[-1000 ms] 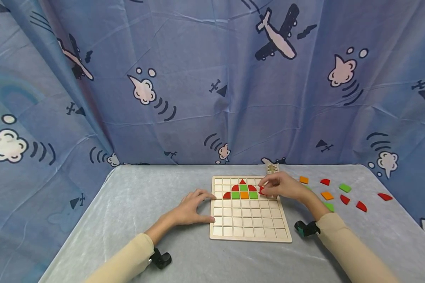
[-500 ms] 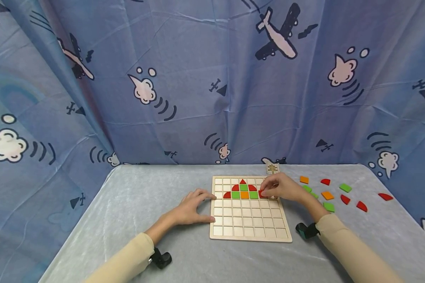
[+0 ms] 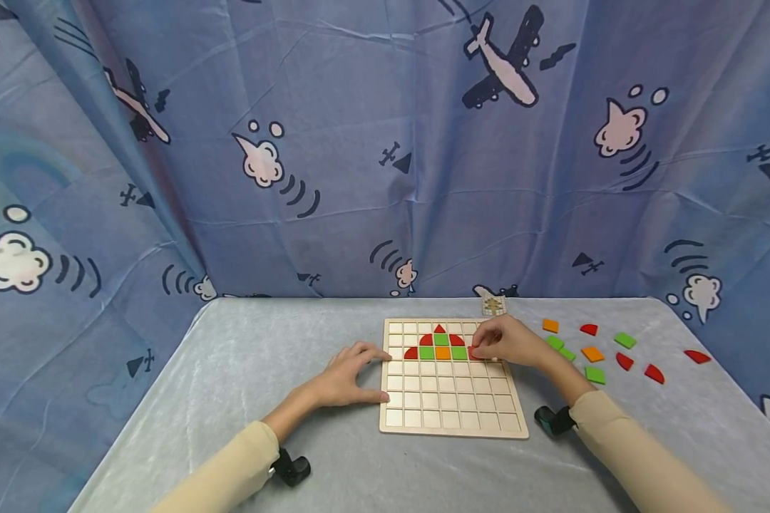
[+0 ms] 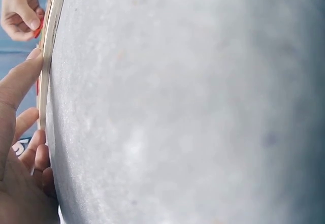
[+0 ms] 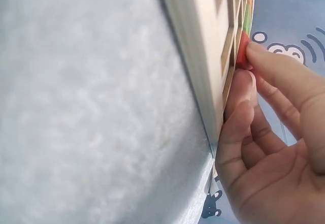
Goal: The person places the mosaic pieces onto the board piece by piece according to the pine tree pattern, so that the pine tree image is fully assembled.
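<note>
A wooden grid board (image 3: 449,406) lies on the cloth-covered table. Its upper rows hold a stepped pattern of flat tiles: a red triangle (image 3: 439,329), green squares (image 3: 426,353), an orange square (image 3: 443,353) and red quarter-round tiles (image 3: 411,353). With thumb and fingers spread, my left hand (image 3: 343,377) touches the board's left edge. Between thumb and fingers, my right hand (image 3: 510,340) pinches a red tile (image 5: 242,51) at the cell right of the last green square. The fingers partly cover this tile, and its full outline is hidden.
Loose orange, green and red tiles (image 3: 593,354) lie scattered right of the board, near the right forearm. A small patterned card (image 3: 494,306) sits behind the board's far edge. A blue printed curtain (image 3: 334,178) hangs behind the table.
My right hand has brought the red tile slightly down and left into the cell beside the green square, then stayed there. The left hand has kept its place at the board's edge.
</note>
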{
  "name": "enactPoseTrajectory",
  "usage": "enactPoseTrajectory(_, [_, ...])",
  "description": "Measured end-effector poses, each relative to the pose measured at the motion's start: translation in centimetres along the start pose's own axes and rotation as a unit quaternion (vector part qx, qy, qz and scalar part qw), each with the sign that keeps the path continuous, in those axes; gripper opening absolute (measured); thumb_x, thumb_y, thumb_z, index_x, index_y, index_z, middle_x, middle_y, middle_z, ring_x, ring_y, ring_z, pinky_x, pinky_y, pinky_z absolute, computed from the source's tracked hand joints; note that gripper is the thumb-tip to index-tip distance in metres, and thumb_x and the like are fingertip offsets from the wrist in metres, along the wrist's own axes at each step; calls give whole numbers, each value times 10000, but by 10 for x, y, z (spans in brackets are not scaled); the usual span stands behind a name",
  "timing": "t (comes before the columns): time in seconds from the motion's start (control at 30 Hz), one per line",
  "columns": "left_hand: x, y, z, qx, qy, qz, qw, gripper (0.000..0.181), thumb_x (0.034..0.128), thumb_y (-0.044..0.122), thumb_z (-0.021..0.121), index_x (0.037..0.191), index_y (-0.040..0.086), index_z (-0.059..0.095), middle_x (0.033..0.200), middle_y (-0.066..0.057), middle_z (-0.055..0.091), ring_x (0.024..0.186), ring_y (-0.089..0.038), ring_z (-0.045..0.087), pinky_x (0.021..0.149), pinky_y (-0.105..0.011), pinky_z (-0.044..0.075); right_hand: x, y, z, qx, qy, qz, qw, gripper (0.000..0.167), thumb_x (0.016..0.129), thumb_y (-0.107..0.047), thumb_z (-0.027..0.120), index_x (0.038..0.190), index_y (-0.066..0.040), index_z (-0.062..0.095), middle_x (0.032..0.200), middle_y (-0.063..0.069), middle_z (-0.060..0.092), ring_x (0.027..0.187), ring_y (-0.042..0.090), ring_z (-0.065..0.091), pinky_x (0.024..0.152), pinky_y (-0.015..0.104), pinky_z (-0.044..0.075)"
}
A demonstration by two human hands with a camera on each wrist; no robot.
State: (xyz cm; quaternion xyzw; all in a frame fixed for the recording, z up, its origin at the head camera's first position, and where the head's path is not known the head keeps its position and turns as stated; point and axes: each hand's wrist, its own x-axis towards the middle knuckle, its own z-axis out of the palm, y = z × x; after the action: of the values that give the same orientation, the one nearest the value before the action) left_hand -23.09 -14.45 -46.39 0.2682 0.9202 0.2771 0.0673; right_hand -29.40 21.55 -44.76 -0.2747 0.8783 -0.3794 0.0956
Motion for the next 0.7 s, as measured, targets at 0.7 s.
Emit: enactPoseTrajectory(0.7, [1,-1,1,18,3,15,10000,688,781,512,789,1381,294,534,1408,3,485,1316,-226,430,1062,-516,344,-23,6,-21,460,109,207,9987,169,882,-157,740,1000,-36,725,961,120,693,723,84,560,627,238,498])
